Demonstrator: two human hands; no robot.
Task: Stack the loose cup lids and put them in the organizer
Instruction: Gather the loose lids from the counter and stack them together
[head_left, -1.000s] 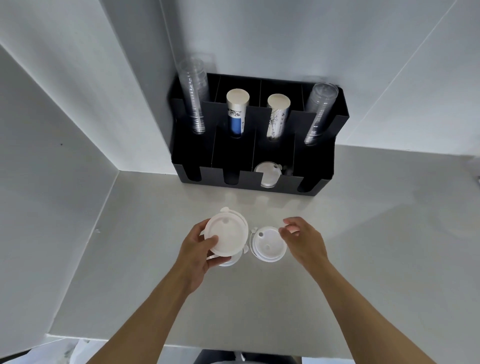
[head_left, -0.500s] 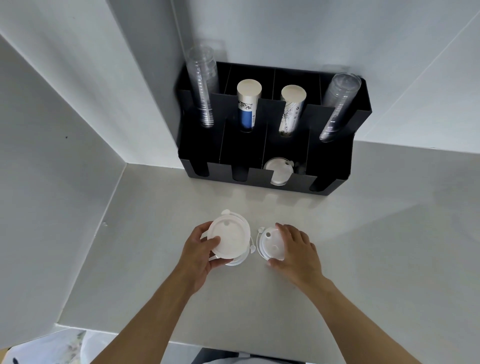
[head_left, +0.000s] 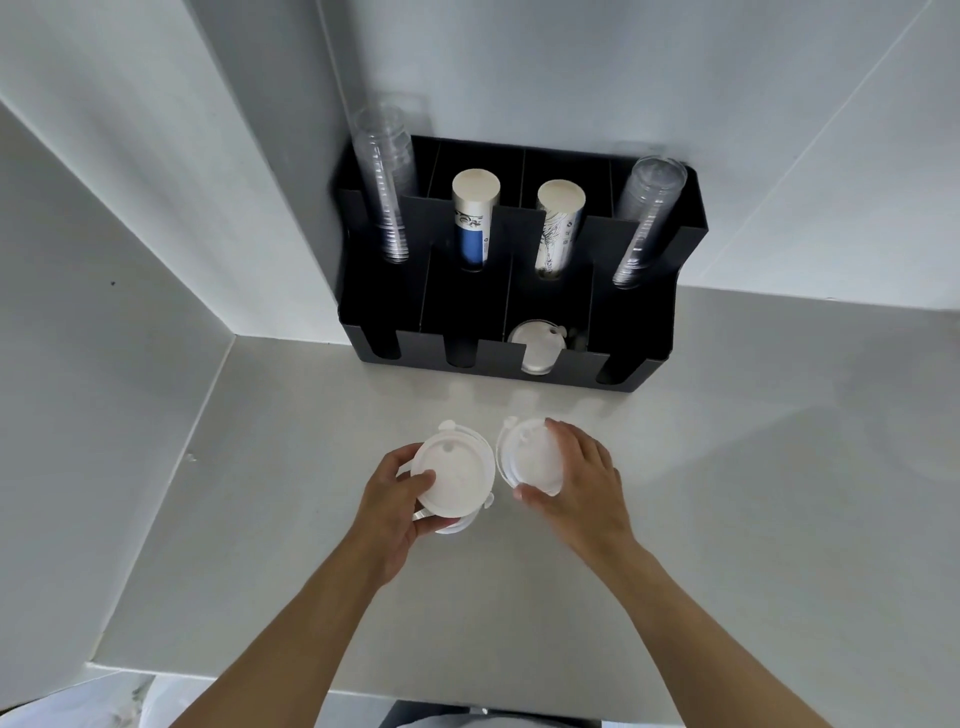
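Right hand (head_left: 576, 480) has closed on one lid (head_left: 524, 460) (left hand (head_left: 397, 501) holds another (head_left: 457, 480)).

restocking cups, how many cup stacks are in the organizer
4, one per back slot of the organizer: clear stack far left, blue paper stack, white paper stack, clear stack far right. Cups per stack can't be counted.

A café drinks station: black cup organizer (head_left: 519, 312) (stacked cups inside) on a plain counter (head_left: 727, 493).
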